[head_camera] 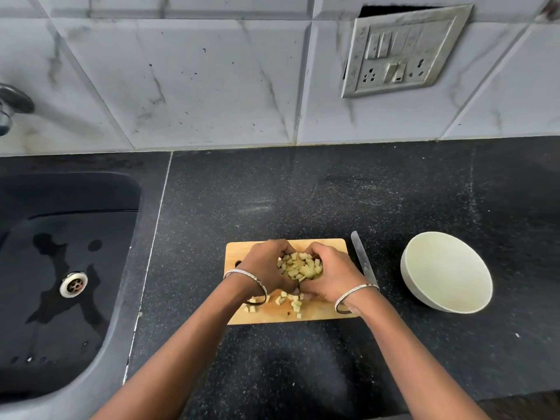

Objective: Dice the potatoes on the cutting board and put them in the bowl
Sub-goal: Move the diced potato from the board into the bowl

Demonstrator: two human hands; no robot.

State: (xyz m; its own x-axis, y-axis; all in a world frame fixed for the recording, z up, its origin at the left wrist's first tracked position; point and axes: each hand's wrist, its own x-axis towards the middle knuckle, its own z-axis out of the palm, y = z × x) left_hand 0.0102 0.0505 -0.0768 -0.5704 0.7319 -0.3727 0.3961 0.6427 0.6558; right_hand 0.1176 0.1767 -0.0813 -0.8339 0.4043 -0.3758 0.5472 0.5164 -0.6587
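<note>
Potato dice, head view: one heap of pale cubes, cupped between the two hands over the middle of the board, just right of frame centre. Whether the heap is lifted or resting on the wood cannot be told.
Loose pieces: about a dozen, scattered on the board below the wrists; too small for an exact count.
Left hand: one, fingers curled round the left side of the heap, holding it.
Right hand: one, fingers curled round the right side of the heap, with fingertips meeting the left hand's at the top.
Bangles: two, one on the left wrist and one on the right.
Cutting board: one, wooden, lying flat on the counter with all four edges in view.
Knife: one, lying on the counter just beside the board's right edge, between board and bowl. Its tip points toward the top of the frame and its handle end is hidden under the right wrist.
Bowl: one, white, right of the knife and apart from the board, with its pale inside facing the camera.
Counter: dark speckled stone. An open stretch runs from the board's top edge up to the tiled wall, and another from its bottom edge down between the forearms.
Sink: one, at the left of the frame, well apart from the board, with one drain and wet patches.
Tap: one, at the left edge.
Switch plate: one, upper right, on the wall.
</note>
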